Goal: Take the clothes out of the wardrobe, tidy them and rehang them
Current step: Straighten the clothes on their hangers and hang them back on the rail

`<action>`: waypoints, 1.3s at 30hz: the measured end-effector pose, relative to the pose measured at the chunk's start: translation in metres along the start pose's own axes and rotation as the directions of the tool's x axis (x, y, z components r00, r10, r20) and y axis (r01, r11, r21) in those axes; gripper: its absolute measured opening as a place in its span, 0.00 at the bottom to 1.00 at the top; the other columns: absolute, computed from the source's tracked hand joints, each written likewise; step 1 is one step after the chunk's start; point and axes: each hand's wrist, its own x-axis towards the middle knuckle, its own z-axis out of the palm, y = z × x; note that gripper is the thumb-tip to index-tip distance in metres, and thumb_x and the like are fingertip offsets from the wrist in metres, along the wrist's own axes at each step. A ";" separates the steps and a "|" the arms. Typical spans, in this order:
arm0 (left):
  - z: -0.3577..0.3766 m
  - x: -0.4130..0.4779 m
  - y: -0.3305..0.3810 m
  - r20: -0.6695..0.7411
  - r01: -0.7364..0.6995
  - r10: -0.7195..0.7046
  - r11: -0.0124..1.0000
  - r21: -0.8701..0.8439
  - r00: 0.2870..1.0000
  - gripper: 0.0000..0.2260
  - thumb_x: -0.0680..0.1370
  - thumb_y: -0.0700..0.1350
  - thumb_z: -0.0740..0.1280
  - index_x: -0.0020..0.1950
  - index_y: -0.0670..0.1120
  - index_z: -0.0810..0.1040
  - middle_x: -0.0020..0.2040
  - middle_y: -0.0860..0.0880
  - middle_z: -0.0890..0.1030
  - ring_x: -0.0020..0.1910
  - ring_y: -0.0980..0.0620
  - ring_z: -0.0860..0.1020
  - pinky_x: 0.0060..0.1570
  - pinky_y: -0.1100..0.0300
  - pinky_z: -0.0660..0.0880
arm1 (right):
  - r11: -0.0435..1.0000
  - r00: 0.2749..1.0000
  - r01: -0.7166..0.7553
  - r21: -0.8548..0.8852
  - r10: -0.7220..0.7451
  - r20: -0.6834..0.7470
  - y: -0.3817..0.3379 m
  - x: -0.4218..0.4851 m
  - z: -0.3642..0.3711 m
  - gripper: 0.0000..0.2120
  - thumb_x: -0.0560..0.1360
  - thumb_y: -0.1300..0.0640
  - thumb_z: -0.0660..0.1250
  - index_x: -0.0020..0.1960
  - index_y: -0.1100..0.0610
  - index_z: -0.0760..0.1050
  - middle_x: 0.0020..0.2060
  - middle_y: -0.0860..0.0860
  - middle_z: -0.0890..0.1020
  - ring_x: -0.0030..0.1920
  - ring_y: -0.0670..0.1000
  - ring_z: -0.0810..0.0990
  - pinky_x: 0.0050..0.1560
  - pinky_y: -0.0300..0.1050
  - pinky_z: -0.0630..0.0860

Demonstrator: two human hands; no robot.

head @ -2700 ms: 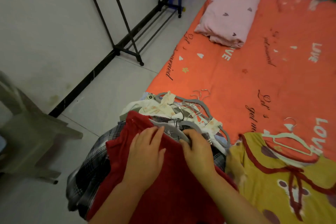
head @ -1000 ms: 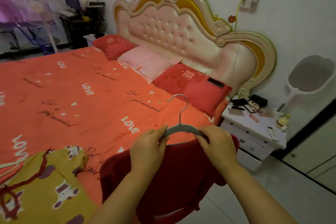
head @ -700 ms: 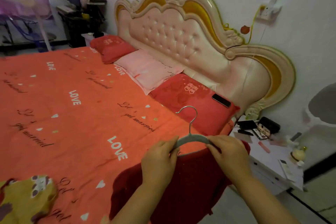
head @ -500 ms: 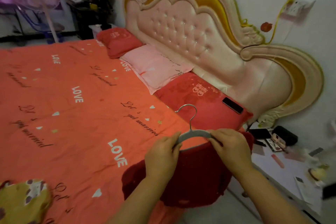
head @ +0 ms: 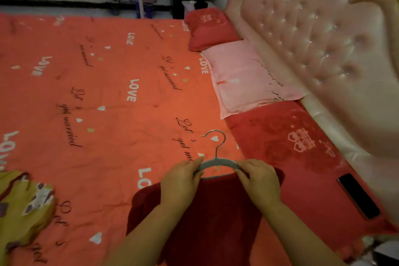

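Note:
A dark red garment [head: 207, 218] hangs on a grey hanger [head: 218, 163] with a metal hook, held over the near part of the orange bed cover [head: 103, 97]. My left hand [head: 180, 181] grips the hanger's left shoulder and the cloth there. My right hand [head: 259, 181] grips its right shoulder. The garment's lower part lies against the bed, partly hidden by my forearms. A yellow patterned garment [head: 21, 207] lies on the bed at the left edge.
Red pillows [head: 291, 153] and a pink pillow [head: 248, 80] line the tufted pink headboard [head: 323, 45] at right. A black phone [head: 358, 195] lies on the near red pillow. Dark furniture and purple cloth stand beyond the bed's far side.
I have turned from the pile of clothes with the red garment on its hanger. Over the last second the view tipped down over the bed; both hands keep their hold.

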 end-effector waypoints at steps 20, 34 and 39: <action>0.115 0.097 -0.101 0.244 0.289 -0.442 0.830 0.477 0.863 0.31 0.77 0.52 0.63 0.76 0.52 0.53 0.77 0.48 0.53 0.74 0.45 0.52 0.72 0.49 0.52 | 0.981 0.814 -0.162 0.110 0.070 0.576 0.074 0.092 0.232 0.20 0.75 0.55 0.65 0.67 0.53 0.72 0.62 0.52 0.76 0.63 0.53 0.72 0.65 0.45 0.65; 0.000 -0.019 -0.101 0.141 0.393 -0.507 0.789 0.472 0.850 0.24 0.77 0.52 0.62 0.72 0.51 0.63 0.69 0.49 0.67 0.69 0.48 0.63 0.67 0.51 0.58 | 0.994 0.651 0.063 0.090 -0.109 0.751 -0.058 0.028 0.163 0.23 0.76 0.50 0.64 0.70 0.49 0.67 0.65 0.50 0.72 0.66 0.52 0.70 0.65 0.46 0.67; -0.089 -0.100 -0.117 0.025 0.467 -0.531 0.767 0.439 0.847 0.24 0.78 0.51 0.61 0.73 0.50 0.62 0.68 0.48 0.69 0.67 0.47 0.66 0.65 0.53 0.59 | 0.969 0.649 0.228 0.098 -0.226 0.726 -0.158 0.011 0.117 0.22 0.75 0.50 0.65 0.68 0.50 0.68 0.63 0.51 0.73 0.64 0.54 0.71 0.63 0.47 0.69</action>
